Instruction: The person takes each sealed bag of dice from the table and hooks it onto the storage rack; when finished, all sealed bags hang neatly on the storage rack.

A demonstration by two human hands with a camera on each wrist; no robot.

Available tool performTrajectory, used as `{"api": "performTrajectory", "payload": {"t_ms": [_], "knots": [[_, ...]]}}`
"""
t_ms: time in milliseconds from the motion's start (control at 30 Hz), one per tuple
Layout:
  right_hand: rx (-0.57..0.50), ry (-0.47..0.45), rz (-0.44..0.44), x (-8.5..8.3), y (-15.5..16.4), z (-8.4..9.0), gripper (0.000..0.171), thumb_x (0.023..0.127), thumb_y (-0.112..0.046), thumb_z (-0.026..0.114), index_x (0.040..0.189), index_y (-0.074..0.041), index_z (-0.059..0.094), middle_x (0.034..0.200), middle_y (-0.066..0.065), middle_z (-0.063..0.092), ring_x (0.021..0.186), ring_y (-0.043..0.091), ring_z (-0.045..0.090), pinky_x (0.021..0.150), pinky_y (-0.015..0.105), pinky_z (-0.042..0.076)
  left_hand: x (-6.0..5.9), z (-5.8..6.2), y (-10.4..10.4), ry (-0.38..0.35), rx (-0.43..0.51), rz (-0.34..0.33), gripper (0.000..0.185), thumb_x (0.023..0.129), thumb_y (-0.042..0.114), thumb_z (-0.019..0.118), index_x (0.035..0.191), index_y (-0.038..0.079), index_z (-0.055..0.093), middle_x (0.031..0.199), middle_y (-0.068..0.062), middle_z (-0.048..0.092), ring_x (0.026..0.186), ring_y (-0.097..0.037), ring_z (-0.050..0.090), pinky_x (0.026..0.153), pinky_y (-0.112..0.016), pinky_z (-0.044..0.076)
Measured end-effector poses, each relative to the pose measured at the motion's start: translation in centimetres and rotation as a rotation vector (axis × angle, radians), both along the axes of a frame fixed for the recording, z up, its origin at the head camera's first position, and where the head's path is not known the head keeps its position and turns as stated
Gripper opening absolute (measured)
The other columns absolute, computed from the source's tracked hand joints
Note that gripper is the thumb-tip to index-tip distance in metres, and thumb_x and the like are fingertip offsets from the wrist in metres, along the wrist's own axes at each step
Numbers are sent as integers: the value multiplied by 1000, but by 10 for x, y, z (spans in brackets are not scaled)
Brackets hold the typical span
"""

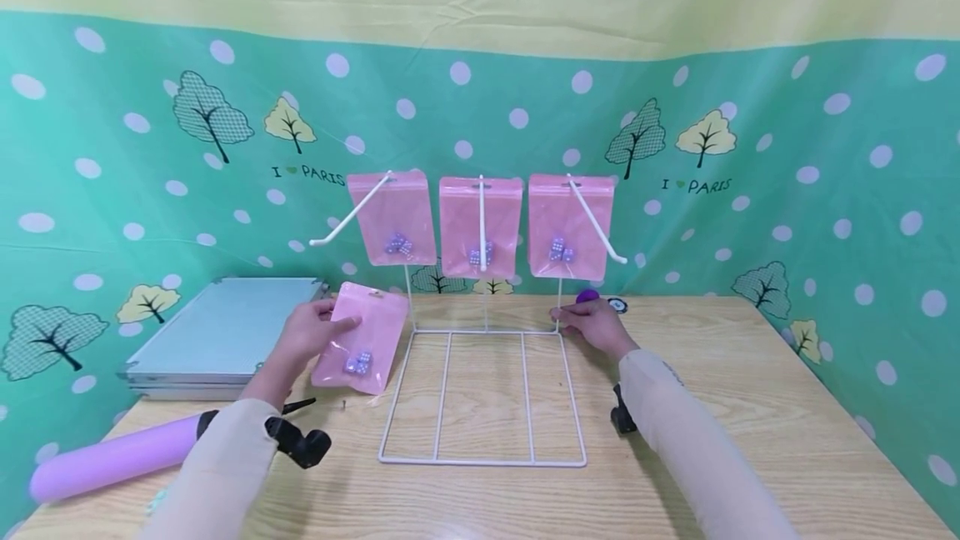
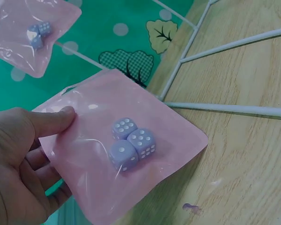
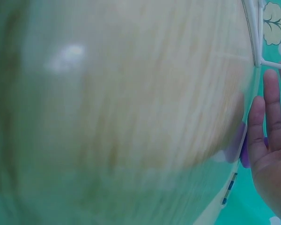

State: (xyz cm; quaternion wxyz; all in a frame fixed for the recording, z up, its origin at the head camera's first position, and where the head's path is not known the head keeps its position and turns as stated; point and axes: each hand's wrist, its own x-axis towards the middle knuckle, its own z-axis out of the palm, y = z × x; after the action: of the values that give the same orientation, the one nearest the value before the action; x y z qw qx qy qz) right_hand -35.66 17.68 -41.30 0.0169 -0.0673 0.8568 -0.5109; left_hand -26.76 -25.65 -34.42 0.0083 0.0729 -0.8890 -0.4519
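My left hand (image 1: 309,327) pinches a pink zip pouch (image 1: 372,336) by its left side, thumb on the front face and fingers behind. Three lilac dice with white pips (image 2: 133,143) lie inside this pouch. Beside it stands a white wire display rack (image 1: 483,463) with three long hooks. One pink pouch with dice hangs on each hook: a left pouch (image 1: 396,219), a middle pouch (image 1: 460,227) and a right pouch (image 1: 591,227). At the rack's right upright, my right hand (image 1: 596,325) grips the wire with its fingertips; the other fingers reach out fairly straight in the right wrist view.
Light blue flat cases (image 1: 225,327) are stacked at the back left. A purple cylinder with a black end (image 1: 120,457) lies front left. Behind the right hand are a purple round thing (image 1: 587,296) and a small dark-and-white disc (image 1: 618,305). A patterned green curtain (image 1: 517,90) closes off the back.
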Motion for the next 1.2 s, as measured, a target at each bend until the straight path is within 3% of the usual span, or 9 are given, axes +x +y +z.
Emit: {"api": "performTrajectory", "payload": {"t_ms": [200,467,700,1000,1200], "knots": [[-6,-5,3,1,0,1,36,99,-27,69,118,4,71,111,17,73,89,24,72,80,32,59,11,6,0,51,9,-70,55,99,14,67,141,-14,46,126,-33,62,104,-34,65,80,-32,58],[-41,-6,28,0,0,-1,34,101,-20,67,121,7,69,116,20,72,98,27,72,84,33,60,30,16,3,114,25,-175,57,99,15,66,144,-12,45,123,-30,65,106,-32,66,90,-38,56],[-39,-6,31,0,0,1,34,101,-21,67,122,6,69,116,19,72,99,28,72,86,33,60,48,32,2,179,18,-262,55,99,20,68,141,-10,49,120,-25,68,105,-30,67,91,-39,54],[-37,-12,33,1,1,1,35,100,-22,68,121,6,69,115,19,73,98,29,72,85,34,60,76,59,0,221,17,-267,52,99,23,68,142,-3,52,121,-21,68,106,-28,67,85,-28,55],[-33,-10,42,0,2,1,35,100,-22,68,121,6,69,115,18,72,99,28,72,85,34,60,93,74,-3,269,13,-264,50,100,20,68,142,-3,52,120,-19,68,100,-15,67,83,-24,55]]}}
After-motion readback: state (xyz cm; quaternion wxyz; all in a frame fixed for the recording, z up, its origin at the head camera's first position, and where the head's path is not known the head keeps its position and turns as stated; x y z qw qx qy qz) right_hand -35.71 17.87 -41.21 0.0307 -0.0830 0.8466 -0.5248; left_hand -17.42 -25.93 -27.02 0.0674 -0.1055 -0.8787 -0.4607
